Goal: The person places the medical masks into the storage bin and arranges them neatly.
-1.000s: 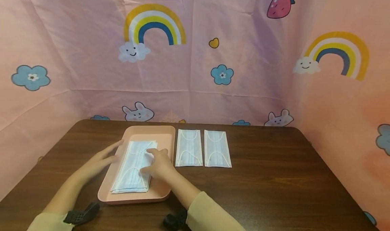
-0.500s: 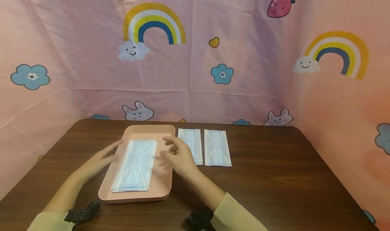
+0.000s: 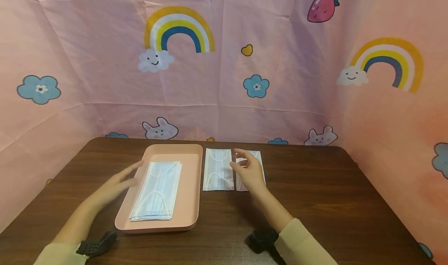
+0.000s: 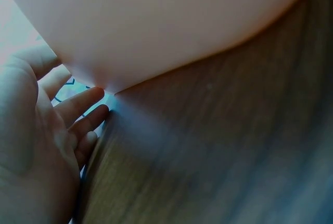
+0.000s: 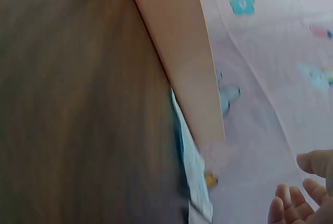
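Several pleated face masks (image 3: 157, 191) lie stacked in a pink tray (image 3: 191, 187) left of the table's middle. Against the tray's left wall rest the fingertips of my left hand (image 3: 113, 186), its fingers extended; in the left wrist view that hand (image 4: 44, 125) touches the tray's outer side (image 4: 156, 26). My right hand (image 3: 251, 173) hovers over the farther right of two single masks on the table and partly covers that mask (image 3: 257, 156). Its fingers are loosely bent with nothing between them. The other single mask (image 3: 218, 169) lies flat between the tray and this hand.
The dark wooden table (image 3: 315, 203) extends to the right of the masks. A pink patterned cloth (image 3: 280, 113) hangs behind the table and along its sides. A black wrist device (image 3: 262, 239) sits at the right sleeve.
My right hand has moved rightward, from above the stacked masks, past the tray's right rim, to over the far right single mask. The left hand stays at the tray.
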The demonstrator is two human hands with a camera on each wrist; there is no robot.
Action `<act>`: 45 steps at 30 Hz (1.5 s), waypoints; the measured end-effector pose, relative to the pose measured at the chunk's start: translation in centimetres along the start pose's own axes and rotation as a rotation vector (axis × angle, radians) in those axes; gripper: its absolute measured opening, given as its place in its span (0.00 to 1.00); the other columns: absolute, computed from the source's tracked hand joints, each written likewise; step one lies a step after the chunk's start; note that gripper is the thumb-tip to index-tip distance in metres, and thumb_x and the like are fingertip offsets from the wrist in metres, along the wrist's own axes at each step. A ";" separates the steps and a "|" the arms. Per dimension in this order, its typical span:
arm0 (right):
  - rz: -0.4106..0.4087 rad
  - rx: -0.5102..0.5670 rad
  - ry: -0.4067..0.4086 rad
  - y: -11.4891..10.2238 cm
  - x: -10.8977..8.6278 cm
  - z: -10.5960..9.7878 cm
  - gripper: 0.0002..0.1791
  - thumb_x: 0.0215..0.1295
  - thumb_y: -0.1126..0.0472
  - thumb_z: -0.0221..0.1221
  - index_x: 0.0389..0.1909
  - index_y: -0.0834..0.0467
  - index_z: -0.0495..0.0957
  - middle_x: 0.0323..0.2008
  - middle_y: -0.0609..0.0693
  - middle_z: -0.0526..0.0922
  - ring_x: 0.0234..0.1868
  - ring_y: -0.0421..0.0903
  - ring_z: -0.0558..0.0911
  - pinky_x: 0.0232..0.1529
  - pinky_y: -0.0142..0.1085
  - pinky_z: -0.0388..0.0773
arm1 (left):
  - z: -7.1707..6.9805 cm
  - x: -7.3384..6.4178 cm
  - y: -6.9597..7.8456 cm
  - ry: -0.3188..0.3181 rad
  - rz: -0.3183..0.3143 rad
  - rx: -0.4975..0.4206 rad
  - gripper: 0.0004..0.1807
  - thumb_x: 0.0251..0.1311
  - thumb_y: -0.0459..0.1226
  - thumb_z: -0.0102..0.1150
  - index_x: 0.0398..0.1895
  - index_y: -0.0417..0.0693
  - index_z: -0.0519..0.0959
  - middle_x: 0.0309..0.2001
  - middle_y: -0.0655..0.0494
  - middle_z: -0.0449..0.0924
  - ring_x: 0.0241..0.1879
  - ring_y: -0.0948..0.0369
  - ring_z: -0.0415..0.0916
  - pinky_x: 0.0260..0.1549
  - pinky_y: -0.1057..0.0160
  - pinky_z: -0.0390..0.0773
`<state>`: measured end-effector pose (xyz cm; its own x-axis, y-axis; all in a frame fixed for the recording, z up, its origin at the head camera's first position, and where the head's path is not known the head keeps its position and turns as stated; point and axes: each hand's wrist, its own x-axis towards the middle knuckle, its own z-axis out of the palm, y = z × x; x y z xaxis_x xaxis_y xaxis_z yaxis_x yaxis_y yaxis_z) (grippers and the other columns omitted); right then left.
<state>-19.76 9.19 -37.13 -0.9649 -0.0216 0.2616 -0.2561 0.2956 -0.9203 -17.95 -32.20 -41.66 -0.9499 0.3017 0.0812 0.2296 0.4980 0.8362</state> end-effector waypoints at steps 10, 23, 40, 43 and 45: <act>0.106 -0.116 -0.011 4.1 2.7 -4.6 0.32 0.59 0.61 0.67 0.65 0.56 0.70 0.54 0.61 0.76 0.46 0.53 0.76 0.36 0.39 0.76 | 0.4 0.2 0.0 0.007 0.027 -0.003 0.33 0.67 0.36 0.53 0.73 0.39 0.55 0.71 0.36 0.52 0.67 0.34 0.44 0.55 0.31 0.52; 0.192 -0.251 -0.106 7.3 3.8 -7.8 0.41 0.57 0.60 0.68 0.70 0.60 0.60 0.57 0.64 0.73 0.46 0.56 0.74 0.45 0.46 0.75 | 0.4 0.3 0.2 0.014 0.018 -0.023 0.34 0.67 0.36 0.53 0.73 0.41 0.55 0.71 0.38 0.52 0.68 0.35 0.44 0.56 0.31 0.52; 0.179 -0.497 -0.142 7.5 4.0 -7.5 0.48 0.48 0.62 0.74 0.70 0.61 0.60 0.47 0.60 0.77 0.37 0.52 0.75 0.38 0.42 0.75 | 0.3 0.3 0.1 0.007 0.010 -0.025 0.34 0.67 0.37 0.53 0.73 0.40 0.54 0.71 0.36 0.51 0.67 0.33 0.44 0.56 0.30 0.51; 0.174 -0.522 -0.138 7.3 3.9 -7.5 0.46 0.48 0.63 0.74 0.69 0.62 0.62 0.41 0.58 0.78 0.36 0.52 0.75 0.37 0.43 0.75 | 0.3 0.2 0.2 0.006 0.002 -0.019 0.34 0.67 0.38 0.53 0.73 0.40 0.54 0.72 0.36 0.51 0.68 0.33 0.44 0.56 0.30 0.51; 0.167 -0.531 -0.139 7.2 3.9 -7.4 0.45 0.48 0.63 0.73 0.68 0.62 0.64 0.38 0.57 0.79 0.36 0.52 0.75 0.37 0.43 0.75 | 0.3 0.2 0.2 0.005 -0.003 -0.011 0.34 0.68 0.38 0.52 0.74 0.41 0.54 0.72 0.37 0.51 0.68 0.33 0.44 0.56 0.30 0.51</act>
<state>-24.92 18.33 -40.54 -0.9975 -0.0478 0.0515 -0.0699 0.7443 -0.6641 -18.00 -31.75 -41.64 -0.9519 0.2956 0.0812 0.2241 0.4902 0.8423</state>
